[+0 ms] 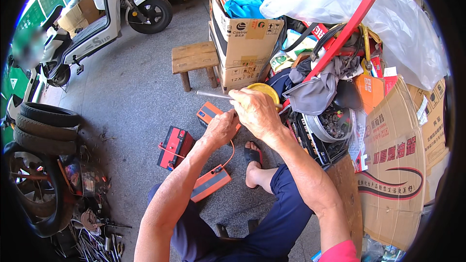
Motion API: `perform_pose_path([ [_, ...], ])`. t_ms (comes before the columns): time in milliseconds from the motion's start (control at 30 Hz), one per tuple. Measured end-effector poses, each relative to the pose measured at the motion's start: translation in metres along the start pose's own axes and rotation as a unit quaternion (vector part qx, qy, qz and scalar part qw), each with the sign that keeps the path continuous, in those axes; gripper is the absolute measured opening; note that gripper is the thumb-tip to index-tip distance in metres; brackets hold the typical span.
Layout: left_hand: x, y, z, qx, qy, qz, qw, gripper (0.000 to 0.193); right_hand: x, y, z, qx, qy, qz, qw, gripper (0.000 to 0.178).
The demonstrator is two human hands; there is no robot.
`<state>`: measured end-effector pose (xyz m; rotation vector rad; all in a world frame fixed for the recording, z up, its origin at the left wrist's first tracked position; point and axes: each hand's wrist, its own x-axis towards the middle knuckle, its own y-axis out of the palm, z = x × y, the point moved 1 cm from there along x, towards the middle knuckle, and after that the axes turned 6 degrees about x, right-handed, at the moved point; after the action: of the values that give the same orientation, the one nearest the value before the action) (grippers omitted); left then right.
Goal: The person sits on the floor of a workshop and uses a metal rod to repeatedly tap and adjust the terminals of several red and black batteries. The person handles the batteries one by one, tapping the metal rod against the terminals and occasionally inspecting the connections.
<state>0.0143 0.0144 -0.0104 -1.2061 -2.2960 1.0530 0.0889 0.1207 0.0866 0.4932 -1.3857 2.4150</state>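
My right hand is closed around a slim silver metal bar, whose free end sticks out to the left. Just below it, my left hand is bent closed over the far orange battery; whatever its fingers grip is hidden. An orange wire runs from near that hand down to the nearest orange battery, which has a grey stripe. Left of my forearm sits a red-and-black battery with a red lead on it. All three batteries rest on the floor between and ahead of my legs.
A wooden stool stands ahead beside stacked cardboard boxes. Tyres and scattered tools lie at left, with a scooter beyond. At right are a clear-walled tub, cloths and a cardboard sheet.
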Motion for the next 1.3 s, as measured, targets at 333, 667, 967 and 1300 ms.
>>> perform_pose_path([
  [333,-0.003,-0.008,0.0,0.014,0.014,-0.003,1.0,0.027,0.0,0.001,-0.006,0.029,-0.061,-0.01,0.998,0.015],
  [667,-0.003,0.0,0.009,0.008,0.05,-0.071,0.996,0.024,0.003,-0.005,0.005,-0.071,-0.127,0.023,0.989,0.011],
  [967,-0.005,-0.001,-0.008,-0.117,0.073,-0.106,0.985,0.021,0.01,-0.012,0.019,-0.01,0.171,-0.03,0.985,0.033],
  [1300,0.001,-0.01,-0.003,-0.102,0.048,-0.126,0.986,0.024,0.002,-0.019,0.022,-0.197,-0.13,-0.025,0.971,0.027],
])
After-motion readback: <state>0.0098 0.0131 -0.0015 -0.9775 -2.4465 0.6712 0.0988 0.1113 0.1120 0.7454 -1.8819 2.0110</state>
